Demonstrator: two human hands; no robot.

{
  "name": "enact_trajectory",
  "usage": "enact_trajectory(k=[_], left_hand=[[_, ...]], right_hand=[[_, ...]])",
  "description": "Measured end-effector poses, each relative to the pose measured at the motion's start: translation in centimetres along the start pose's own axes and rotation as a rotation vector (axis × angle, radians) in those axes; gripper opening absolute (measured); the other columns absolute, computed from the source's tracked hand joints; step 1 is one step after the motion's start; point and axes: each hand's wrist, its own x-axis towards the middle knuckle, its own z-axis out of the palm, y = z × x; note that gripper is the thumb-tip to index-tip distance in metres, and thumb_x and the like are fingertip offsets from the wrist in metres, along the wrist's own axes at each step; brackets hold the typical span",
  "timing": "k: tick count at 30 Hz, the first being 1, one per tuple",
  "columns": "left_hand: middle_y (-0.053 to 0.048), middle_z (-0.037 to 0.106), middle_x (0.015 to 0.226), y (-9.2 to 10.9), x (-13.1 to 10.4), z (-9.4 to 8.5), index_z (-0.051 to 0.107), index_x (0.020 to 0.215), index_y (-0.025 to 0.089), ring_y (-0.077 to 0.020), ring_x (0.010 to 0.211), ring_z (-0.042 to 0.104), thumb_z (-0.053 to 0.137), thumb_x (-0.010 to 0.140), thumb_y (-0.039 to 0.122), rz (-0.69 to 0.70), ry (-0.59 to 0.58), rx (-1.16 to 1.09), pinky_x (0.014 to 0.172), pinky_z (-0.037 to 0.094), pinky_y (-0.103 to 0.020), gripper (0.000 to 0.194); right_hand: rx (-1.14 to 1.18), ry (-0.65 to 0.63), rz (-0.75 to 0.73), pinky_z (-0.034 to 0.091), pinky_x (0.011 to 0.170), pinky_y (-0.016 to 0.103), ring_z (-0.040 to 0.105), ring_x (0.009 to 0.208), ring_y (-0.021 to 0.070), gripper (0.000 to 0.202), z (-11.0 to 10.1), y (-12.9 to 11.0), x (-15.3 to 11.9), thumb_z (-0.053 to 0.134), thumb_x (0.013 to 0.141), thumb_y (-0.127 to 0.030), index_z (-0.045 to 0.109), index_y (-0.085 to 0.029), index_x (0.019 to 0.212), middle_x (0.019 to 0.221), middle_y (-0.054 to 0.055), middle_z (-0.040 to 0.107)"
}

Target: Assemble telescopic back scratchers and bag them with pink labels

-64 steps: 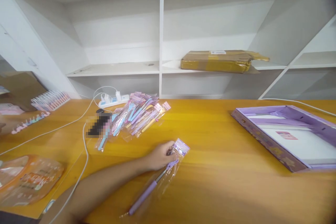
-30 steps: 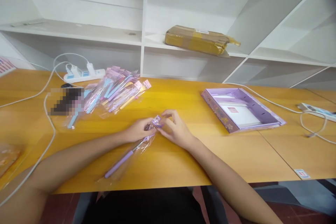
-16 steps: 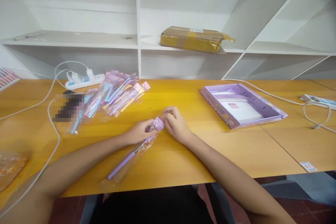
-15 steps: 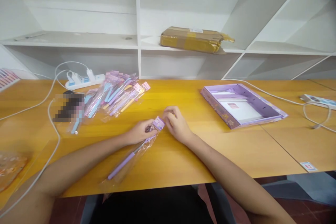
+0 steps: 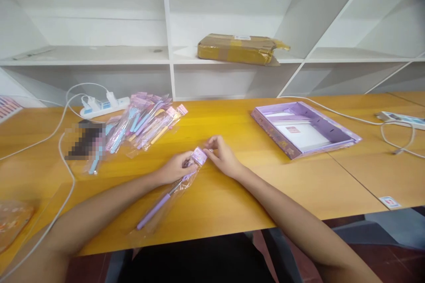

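Observation:
My left hand (image 5: 175, 168) is closed round the upper part of a purple-handled stick (image 5: 154, 211) in a clear plastic bag. The stick has a thin metal shaft and lies slanted, its handle end toward me; its head is mostly hidden by my fingers. A shiny purple header card (image 5: 199, 156) tops the bag, just past my left thumb. My right hand (image 5: 224, 159) is at the card's right edge, fingers curled and thumb against the card's corner. Whatever is between those fingertips is too small to make out.
Several similar bagged sticks (image 5: 146, 119), blue, purple and yellow, lie piled at left beside a power strip (image 5: 104, 107). An open purple tray box (image 5: 288, 152) sits at right. A taped carton (image 5: 235, 48) rests on the shelf. A white cable (image 5: 70, 168) crosses the left side.
My right hand has shifted slightly, its thumb now straighter and closer to the header card's corner. My left hand keeps its hold. The whole view has tilted a little.

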Motion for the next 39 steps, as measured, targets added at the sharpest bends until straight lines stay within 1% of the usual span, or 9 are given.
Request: enact_trajectory(k=[6,11,20,26,30,33,34,37,39], left_hand=[[-0.006,0.07,0.105,0.1,-0.1,-0.1,0.067,0.124,0.017,-0.0209,0.094,0.063,0.067,0.093,0.04,0.002,-0.007,0.002,0.087,0.05,-0.033,0.039],[-0.005,0.069,0.102,0.1,-0.1,0.0,0.067,0.122,0.017,-0.0195,0.091,0.062,0.066,0.095,0.042,-0.005,-0.01,0.02,0.084,0.05,-0.031,0.037],[-0.01,0.072,0.121,0.1,0.3,-0.4,0.07,0.123,0.018,-0.0234,0.109,0.067,0.073,0.093,0.046,-0.037,0.041,-0.23,0.096,0.049,-0.034,0.041],[-0.009,0.075,0.113,-0.4,0.7,-0.7,0.072,0.115,0.015,-0.0216,0.102,0.068,0.077,0.089,0.052,-0.038,0.213,-0.414,0.092,0.049,-0.031,0.046],[-0.009,0.074,0.117,-0.4,0.6,-0.7,0.069,0.117,0.017,-0.021,0.105,0.069,0.077,0.091,0.045,-0.021,0.075,-0.379,0.094,0.05,-0.032,0.04],[-0.009,0.074,0.117,-0.2,0.2,-0.7,0.066,0.118,0.017,-0.0217,0.107,0.07,0.085,0.084,0.039,-0.017,-0.025,-0.353,0.095,0.052,-0.033,0.044],[-0.009,0.074,0.115,-0.1,0.1,-0.7,0.065,0.118,0.017,-0.0215,0.104,0.071,0.086,0.083,0.038,-0.029,-0.063,-0.335,0.092,0.053,-0.033,0.046],[-0.009,0.077,0.104,0.3,-0.2,-1.0,0.064,0.119,0.016,-0.0199,0.087,0.073,0.083,0.086,0.042,-0.121,-0.243,-0.295,0.081,0.057,-0.033,0.046],[-0.01,0.078,0.096,0.5,-0.4,-1.3,0.065,0.115,0.015,-0.0194,0.08,0.074,0.079,0.089,0.045,-0.181,-0.334,-0.296,0.075,0.057,-0.032,0.042]], right_hand=[[-0.035,-0.054,-0.124,0.049,0.1,0.042,0.059,0.11,0.0218,0.014,-0.8,-0.8,0.2,0.049,0.105,-0.022,0.062,-0.024,0.101,0.112,0.008,0.058],[0.089,-0.113,-0.076,0.049,0.1,0.039,0.06,0.107,0.0211,0.014,-0.3,-0.6,0.4,0.061,0.102,-0.033,0.065,-0.022,0.094,0.11,0.007,0.059],[-0.078,0.214,0.167,0.05,0.09,0.038,0.059,0.099,0.0229,0.026,-2.0,2.5,1.2,0.056,0.102,-0.043,0.065,-0.022,0.089,0.1,0.006,0.057],[-0.181,-0.122,0.122,0.046,0.098,0.04,0.059,0.099,0.0237,0.039,-2.6,1.1,0.9,0.05,0.105,-0.053,0.07,-0.022,0.093,0.097,0.007,0.062],[0.057,-0.12,0.074,0.047,0.096,0.037,0.06,0.101,0.0222,0.05,-1.4,-1.3,0.7,0.049,0.103,-0.066,0.07,-0.02,0.103,0.103,0.007,0.066],[0.218,-0.279,0.172,0.048,0.071,0.03,0.058,0.072,0.0167,0.054,-0.2,-2.4,0.5,0.057,0.096,-0.071,0.067,-0.019,0.085,0.075,0.001,0.063],[0.241,-0.247,0.217,0.045,0.064,0.028,0.054,0.063,0.0145,0.055,0.0,-2.6,0.5,0.058,0.096,-0.071,0.064,-0.019,0.078,0.066,-0.001,0.059],[0.229,0.161,0.288,0.039,0.053,0.025,0.046,0.051,0.0117,0.056,-0.7,-3.2,0.6,0.055,0.098,-0.069,0.056,-0.021,0.068,0.054,-0.004,0.051],[0.202,0.294,0.301,0.037,0.049,0.025,0.044,0.046,0.0112,0.054,-2.3,-3.4,1.0,0.058,0.097,-0.068,0.056,-0.022,0.07,0.051,-0.005,0.049]])
